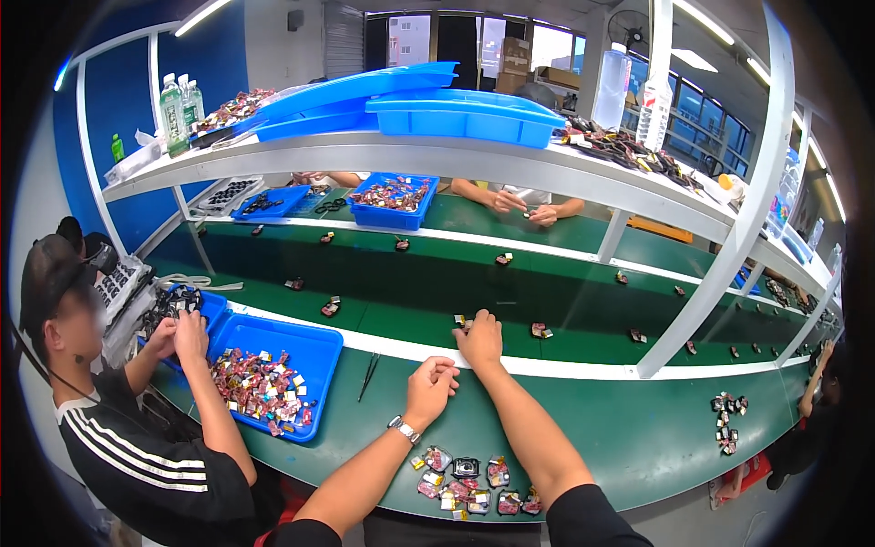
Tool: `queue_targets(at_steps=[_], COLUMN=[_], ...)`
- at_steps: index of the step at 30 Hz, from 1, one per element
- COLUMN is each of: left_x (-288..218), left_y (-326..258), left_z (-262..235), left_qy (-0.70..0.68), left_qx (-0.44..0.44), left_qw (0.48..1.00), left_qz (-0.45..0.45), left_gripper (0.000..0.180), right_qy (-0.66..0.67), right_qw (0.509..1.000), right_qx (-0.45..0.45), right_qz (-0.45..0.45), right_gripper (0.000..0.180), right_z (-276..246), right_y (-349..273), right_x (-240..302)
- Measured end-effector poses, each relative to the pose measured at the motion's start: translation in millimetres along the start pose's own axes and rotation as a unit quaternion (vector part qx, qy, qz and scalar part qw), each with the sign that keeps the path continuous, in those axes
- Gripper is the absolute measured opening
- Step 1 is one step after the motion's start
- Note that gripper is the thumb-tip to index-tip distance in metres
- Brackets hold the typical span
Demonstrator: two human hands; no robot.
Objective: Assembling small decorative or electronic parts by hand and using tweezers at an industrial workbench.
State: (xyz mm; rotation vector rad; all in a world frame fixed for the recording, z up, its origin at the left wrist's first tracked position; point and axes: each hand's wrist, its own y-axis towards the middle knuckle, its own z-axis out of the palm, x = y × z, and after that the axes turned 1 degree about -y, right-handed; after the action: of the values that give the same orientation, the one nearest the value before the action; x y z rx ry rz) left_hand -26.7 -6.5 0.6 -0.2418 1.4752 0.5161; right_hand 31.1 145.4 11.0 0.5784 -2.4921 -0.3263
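I have my right hand (480,339) reaching across the white rail (583,368) to the near side of the green belt (419,287), its fingers bent downward. A small wired module (462,322) shows right at the fingertips, on the belt side of the rail — I cannot tell whether the fingers pinch it or only touch it. Another module (541,330) lies on the belt just to the right, and more are strung out along the belt, well apart from one another.

My left hand (431,392) is near the rail above the green bench (629,428), fingers loosely curled; they hide the palm, so I cannot tell whether anything is inside. A metal-banded watch (404,428) circles that wrist.

Between my forearms, at the bench's near edge, I see a cluster of modules (466,492) with red, white and yellow parts. Dark tweezers (368,376) lie left of my left hand, beside a blue tray (326,356) heaped with similar pieces. Left of that tray, a co-worker's hands (178,335) meet over dark parts — and across the belt, another person's hands (526,209) come close together
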Motion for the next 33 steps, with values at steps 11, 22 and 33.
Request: queue_targets(at_steps=[11,22,33], left_x=[-13,-20,-23], left_y=[8,-9,-16], left_z=[-21,6,12], left_qy=[-0.161,-0.204,-0.195], left_qx=[0.117,0.231,0.249], left_qw=[0.967,0.934,0.933], left_qz=[-0.158,-0.178,-0.172], left_gripper=[0.029,0.033,0.033], right_qy=[0.252,0.201,0.079], right_qw=[0.926,0.962,0.965], right_qx=[0.178,-0.050,-0.076], right_qz=[-0.219,-0.175,-0.239], right_gripper=[0.053,0.027,0.020], right_z=[-102,-97,-103], right_y=[-72,-120,-123], right_x=[-40,-30,-32])
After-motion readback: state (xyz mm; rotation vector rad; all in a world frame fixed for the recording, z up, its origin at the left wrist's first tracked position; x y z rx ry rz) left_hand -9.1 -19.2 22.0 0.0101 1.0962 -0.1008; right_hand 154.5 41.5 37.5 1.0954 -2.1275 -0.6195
